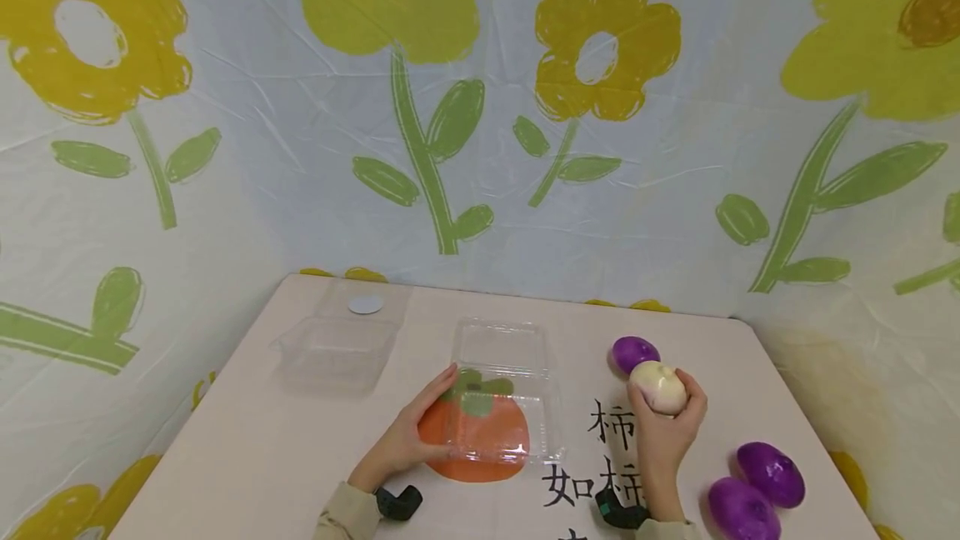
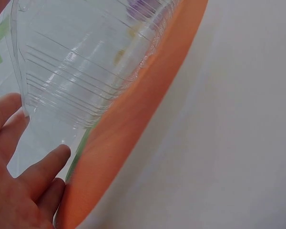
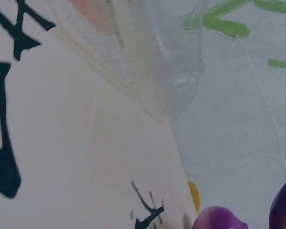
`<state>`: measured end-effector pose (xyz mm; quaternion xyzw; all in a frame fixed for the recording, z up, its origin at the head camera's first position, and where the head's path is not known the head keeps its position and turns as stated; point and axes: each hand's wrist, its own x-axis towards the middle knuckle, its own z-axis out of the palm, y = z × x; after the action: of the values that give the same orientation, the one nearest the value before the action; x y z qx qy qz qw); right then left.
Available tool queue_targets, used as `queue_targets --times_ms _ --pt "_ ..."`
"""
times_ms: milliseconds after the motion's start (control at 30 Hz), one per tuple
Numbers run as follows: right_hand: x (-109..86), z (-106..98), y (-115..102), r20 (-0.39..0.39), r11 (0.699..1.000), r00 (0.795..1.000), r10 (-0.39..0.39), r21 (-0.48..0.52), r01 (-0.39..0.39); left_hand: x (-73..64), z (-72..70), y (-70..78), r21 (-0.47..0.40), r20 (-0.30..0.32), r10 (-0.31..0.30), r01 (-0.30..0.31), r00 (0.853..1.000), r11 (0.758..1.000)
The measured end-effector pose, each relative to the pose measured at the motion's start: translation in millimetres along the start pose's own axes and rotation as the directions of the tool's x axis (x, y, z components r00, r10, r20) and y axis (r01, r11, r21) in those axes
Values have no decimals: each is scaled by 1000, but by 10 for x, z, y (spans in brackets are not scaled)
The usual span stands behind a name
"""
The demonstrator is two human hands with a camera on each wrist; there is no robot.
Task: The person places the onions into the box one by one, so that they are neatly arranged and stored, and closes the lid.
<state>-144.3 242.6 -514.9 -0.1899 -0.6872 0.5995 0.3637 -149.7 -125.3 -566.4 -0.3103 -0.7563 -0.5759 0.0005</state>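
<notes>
My right hand grips a round purple-and-white onion, its pale side facing up in the head view. A purple onion lies on the table just behind it. In the right wrist view the right hand is out of sight, and a dark purple onion shows at the right edge. My left hand rests against the left side of a clear plastic clamshell box, whose lid is folded back. The left wrist view shows the fingers extended along the ribbed box.
Two more purple onions lie together at the table's right side. Another clear plastic box, lid up with a white round label, stands at the back left. Flower-printed cloth walls the table, which bears a persimmon print.
</notes>
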Motion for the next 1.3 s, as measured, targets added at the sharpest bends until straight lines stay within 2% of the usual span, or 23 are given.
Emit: queue_targets --times_ms 367,767,967,1167,1300 --pt "-88 103 -384 121 993 990 -66 105 54 -1 9 -30 1 -1 11 -11 1000 1000" --pt "-257 287 -685 222 965 960 -170 234 117 4 -5 -43 21 -4 28 -28 1000 999" --pt "-383 363 -773 312 954 924 -222 264 141 8 -3 -57 23 -1 16 -16 1000 1000" --pt "-504 418 -802 436 957 874 -215 272 100 12 4 -56 19 -6 23 -23 1000 1000" --pt "-568 459 -785 488 951 844 -222 300 76 15 13 -47 6 -3 18 -18 1000 1000"
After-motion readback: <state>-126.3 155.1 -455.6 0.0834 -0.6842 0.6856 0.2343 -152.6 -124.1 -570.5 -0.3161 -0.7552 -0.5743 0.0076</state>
